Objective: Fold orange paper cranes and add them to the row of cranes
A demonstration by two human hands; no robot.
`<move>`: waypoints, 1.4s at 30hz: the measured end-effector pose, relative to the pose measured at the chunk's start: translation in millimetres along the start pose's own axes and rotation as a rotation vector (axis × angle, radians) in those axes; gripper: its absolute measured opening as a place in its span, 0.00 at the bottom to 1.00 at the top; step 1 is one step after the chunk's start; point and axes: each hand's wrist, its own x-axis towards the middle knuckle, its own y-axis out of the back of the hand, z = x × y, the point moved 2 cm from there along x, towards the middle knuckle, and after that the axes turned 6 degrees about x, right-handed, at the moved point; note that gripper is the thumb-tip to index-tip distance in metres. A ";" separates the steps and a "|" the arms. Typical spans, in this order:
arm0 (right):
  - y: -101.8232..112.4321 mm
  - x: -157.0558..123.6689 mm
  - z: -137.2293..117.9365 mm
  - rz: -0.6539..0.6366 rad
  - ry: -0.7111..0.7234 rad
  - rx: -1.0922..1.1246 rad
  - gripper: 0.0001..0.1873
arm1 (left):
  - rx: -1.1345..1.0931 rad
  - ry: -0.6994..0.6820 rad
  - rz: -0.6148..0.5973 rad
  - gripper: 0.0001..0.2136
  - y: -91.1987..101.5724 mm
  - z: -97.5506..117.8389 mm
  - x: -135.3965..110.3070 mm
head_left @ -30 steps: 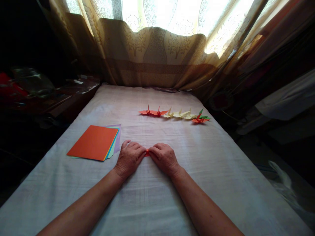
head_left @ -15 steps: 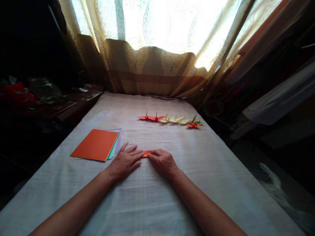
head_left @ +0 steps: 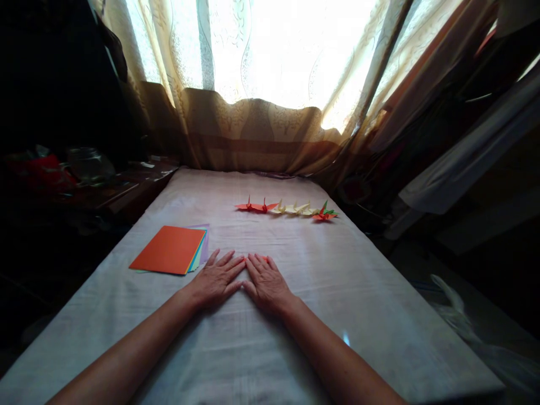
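My left hand (head_left: pixel 217 277) and my right hand (head_left: pixel 264 281) lie flat side by side on the cloth-covered table (head_left: pixel 295 292), fingers stretched out. Under the right fingertips a small folded orange paper (head_left: pixel 264 258) is almost wholly hidden; only a sliver of it shows. A stack of coloured paper sheets (head_left: pixel 171 249) with an orange sheet on top lies just left of my left hand. Farther back stands a row of folded paper cranes (head_left: pixel 287 208) in orange, pale yellow and green.
Curtains (head_left: pixel 253 129) hang over a bright window behind the table's far end. A dark cluttered side table (head_left: pixel 84 180) stands at the left. At the right the table's edge drops to a dim floor with a white bag (head_left: pixel 455 306).
Both hands went from pinching the small orange paper to lying flat with fingers spread, covering it. The camera tilted up, so the table sits lower in view.
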 end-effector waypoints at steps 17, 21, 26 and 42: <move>12.5 -7.4 3.0 -0.129 -0.381 0.045 0.35 | 0.067 0.147 0.012 0.24 16.3 5.1 -20.4; 11.4 -7.2 2.3 -0.128 -0.382 0.037 0.35 | 0.121 0.223 0.081 0.22 28.2 27.3 -6.8; 11.6 -7.5 3.4 -0.143 -0.384 0.020 0.32 | -0.019 0.253 0.035 0.24 15.2 58.4 24.9; 13.6 -8.4 1.3 -0.109 -0.375 0.028 0.35 | -0.042 0.347 -0.045 0.27 -1.5 32.7 -3.2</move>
